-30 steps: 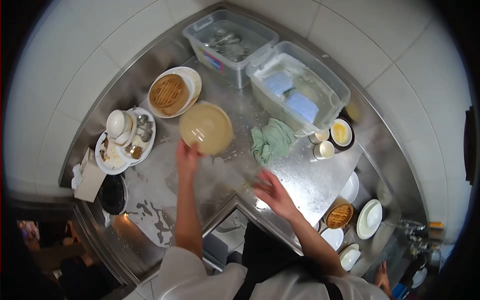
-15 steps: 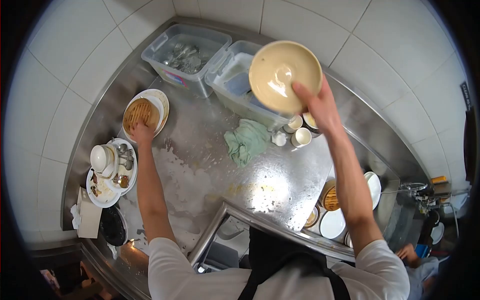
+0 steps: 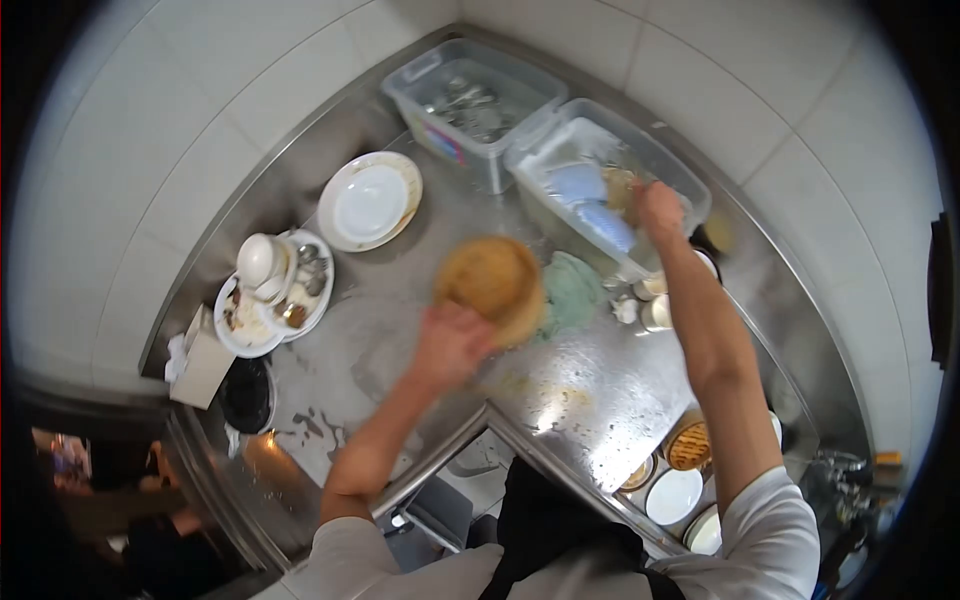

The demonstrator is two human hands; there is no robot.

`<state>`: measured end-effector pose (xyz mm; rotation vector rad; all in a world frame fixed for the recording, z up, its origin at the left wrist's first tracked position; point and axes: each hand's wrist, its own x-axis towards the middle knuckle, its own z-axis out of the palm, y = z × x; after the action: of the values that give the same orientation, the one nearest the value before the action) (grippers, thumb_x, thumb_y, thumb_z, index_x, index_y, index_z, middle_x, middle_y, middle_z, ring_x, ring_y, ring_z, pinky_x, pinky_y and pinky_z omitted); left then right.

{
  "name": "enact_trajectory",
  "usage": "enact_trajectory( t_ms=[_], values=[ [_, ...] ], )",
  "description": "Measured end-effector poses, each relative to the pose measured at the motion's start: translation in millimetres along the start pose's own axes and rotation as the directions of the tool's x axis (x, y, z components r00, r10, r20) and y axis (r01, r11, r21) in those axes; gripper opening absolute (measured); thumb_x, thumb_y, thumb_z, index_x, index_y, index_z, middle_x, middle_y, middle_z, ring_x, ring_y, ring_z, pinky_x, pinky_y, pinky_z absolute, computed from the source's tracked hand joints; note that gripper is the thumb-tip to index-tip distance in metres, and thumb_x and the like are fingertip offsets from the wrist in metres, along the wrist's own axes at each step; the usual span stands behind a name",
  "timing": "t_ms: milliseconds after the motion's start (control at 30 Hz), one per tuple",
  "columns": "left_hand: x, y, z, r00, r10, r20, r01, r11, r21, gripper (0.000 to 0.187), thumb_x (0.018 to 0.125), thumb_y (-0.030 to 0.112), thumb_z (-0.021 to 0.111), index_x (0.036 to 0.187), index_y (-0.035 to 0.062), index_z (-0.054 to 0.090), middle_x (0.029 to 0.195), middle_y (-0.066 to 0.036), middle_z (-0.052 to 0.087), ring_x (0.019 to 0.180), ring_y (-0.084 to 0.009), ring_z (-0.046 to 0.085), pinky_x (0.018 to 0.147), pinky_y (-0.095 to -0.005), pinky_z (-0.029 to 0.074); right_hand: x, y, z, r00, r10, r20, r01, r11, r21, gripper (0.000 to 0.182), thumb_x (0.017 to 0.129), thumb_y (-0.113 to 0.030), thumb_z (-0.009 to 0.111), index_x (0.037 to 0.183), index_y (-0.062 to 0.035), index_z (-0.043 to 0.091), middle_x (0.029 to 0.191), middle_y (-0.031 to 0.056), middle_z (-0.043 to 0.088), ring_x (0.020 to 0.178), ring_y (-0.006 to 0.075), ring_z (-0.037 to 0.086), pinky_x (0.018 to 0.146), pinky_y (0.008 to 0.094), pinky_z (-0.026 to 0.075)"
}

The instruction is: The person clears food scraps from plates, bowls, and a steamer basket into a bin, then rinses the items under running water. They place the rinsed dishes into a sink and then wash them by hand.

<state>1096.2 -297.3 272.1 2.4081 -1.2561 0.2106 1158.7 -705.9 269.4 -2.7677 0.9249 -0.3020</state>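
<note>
My left hand (image 3: 455, 345) grips the near rim of a round bamboo steamer basket (image 3: 492, 285), blurred by motion above the steel counter. My right hand (image 3: 662, 208) reaches into a clear plastic tub (image 3: 560, 225), its fingers on a tan bowl (image 3: 622, 195) that is partly hidden there. Blue-and-white cloth or sponge-like pieces (image 3: 590, 200) lie beside the bowl in the tub. A crumpled green cloth (image 3: 575, 295) rests just right of the steamer basket. Stacked white plates (image 3: 370, 203) stand to the left of it.
Cutlery fills a second tub (image 3: 475, 105) at the back. Dirty plates with a cup (image 3: 262, 262) and spoons stand left, by a cardboard box (image 3: 203, 365) and black pan (image 3: 247, 393). Small cups (image 3: 655, 312), a slatted steamer (image 3: 690, 445) and a white plate (image 3: 674, 497) are at right.
My left hand has lifted the bamboo steamer basket off the white plates and carried it right. My right hand has lowered the tan bowl into the tub. The view has shifted.
</note>
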Motion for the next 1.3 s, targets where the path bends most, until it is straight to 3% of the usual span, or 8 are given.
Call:
enact_trajectory(
  t_ms=[300,400,500,567,667,733,900,1300],
  values=[
    [-23,69,74,0.967,0.246,-0.073,-0.250,0.842,-0.479,0.026,0.070,0.020,0.073,0.092,0.0106,0.064,0.096,-0.004,0.058,0.095,-0.0230,0.054,0.083,-0.0372,0.041,-253,2,-78,0.967,-0.195,0.161,0.111,0.900,0.422,0.030,0.087,-0.030,0.062,0.077,-0.0027,0.056,0.067,0.0144,0.057,0.052,0.0270,0.055,0.053,0.0384,0.045],
    [5,-39,62,0.918,-0.385,-0.097,0.233,0.720,-0.654,0.033,0.078,0.020,0.071,0.104,0.0061,0.056,0.098,-0.009,0.057,0.093,-0.0245,0.054,0.084,-0.0376,0.045,-308,31,-11,0.873,0.042,0.486,-0.320,0.802,0.505,0.071,0.086,-0.043,0.063,0.132,0.0023,0.034,0.119,0.0237,0.045,0.078,0.0256,0.062,0.068,0.0347,0.050],
    [7,-202,73,0.347,-0.879,0.326,0.349,-0.201,-0.915,0.045,0.086,0.038,0.061,0.112,0.0043,0.047,0.103,-0.012,0.057,0.093,-0.0241,0.057,0.084,-0.0379,0.048,-331,48,61,0.922,-0.003,0.387,-0.314,0.579,0.753,0.049,0.091,-0.022,0.056,0.129,0.0042,0.039,0.105,0.0180,0.052,0.086,0.0195,0.057,0.072,0.0297,0.049],
    [7,-281,76,0.587,-0.419,0.693,0.063,-0.830,-0.554,0.059,0.088,0.038,0.055,0.123,-0.0083,0.043,0.118,-0.023,0.056,0.102,-0.0335,0.058,0.084,-0.0400,0.051,-331,32,15,0.802,0.134,0.582,-0.587,0.359,0.726,0.042,0.087,-0.013,0.049,0.124,0.0051,0.044,0.097,0.0191,0.058,0.089,0.0238,0.058,0.080,0.0352,0.048],
    [-8,-388,125,0.903,-0.061,0.426,0.278,-0.673,-0.686,0.032,0.089,0.018,0.055,0.114,-0.0018,0.054,0.110,-0.016,0.061,0.091,-0.0250,0.062,0.077,-0.0345,0.055,-370,78,-5,0.831,0.248,0.498,-0.542,0.560,0.627,0.045,0.083,-0.017,0.049,0.125,0.0004,0.047,0.095,0.0208,0.063,0.084,0.0277,0.063,0.080,0.0369,0.049],
    [-1,-342,104,0.883,-0.458,0.108,0.454,0.770,-0.448,0.031,0.091,0.009,0.049,0.117,-0.0083,0.052,0.117,-0.017,0.056,0.104,-0.0248,0.056,0.089,-0.0331,0.052,-409,134,-22,0.798,0.397,0.453,-0.601,0.473,0.644,0.043,0.082,-0.021,0.052,0.122,-0.0030,0.052,0.091,0.0195,0.065,0.086,0.0261,0.064,0.078,0.0371,0.049],
    [1,-308,96,0.435,-0.789,0.434,0.151,-0.411,-0.899,0.032,0.090,0.001,0.040,0.116,-0.0165,0.048,0.117,-0.022,0.055,0.110,-0.0315,0.054,0.100,-0.0370,0.048,-480,348,-70,0.594,0.771,0.230,-0.737,0.407,0.540,0.022,0.081,-0.023,0.055,0.085,-0.0016,0.061,0.068,0.0107,0.063,0.054,0.0199,0.061,0.055,0.0332,0.053],
    [-91,-77,47,0.526,-0.676,0.516,0.385,-0.351,-0.853,0.045,0.081,-0.004,0.052,0.125,-0.0113,0.043,0.122,-0.020,0.054,0.107,-0.0308,0.059,0.096,-0.0371,0.051,-433,652,-132,0.296,0.901,-0.317,-0.924,0.354,0.144,0.048,0.079,-0.029,0.059,0.107,0.0096,0.051,0.102,0.0303,0.062,0.099,0.0389,0.062,0.084,0.0434,0.051]
  ],
)
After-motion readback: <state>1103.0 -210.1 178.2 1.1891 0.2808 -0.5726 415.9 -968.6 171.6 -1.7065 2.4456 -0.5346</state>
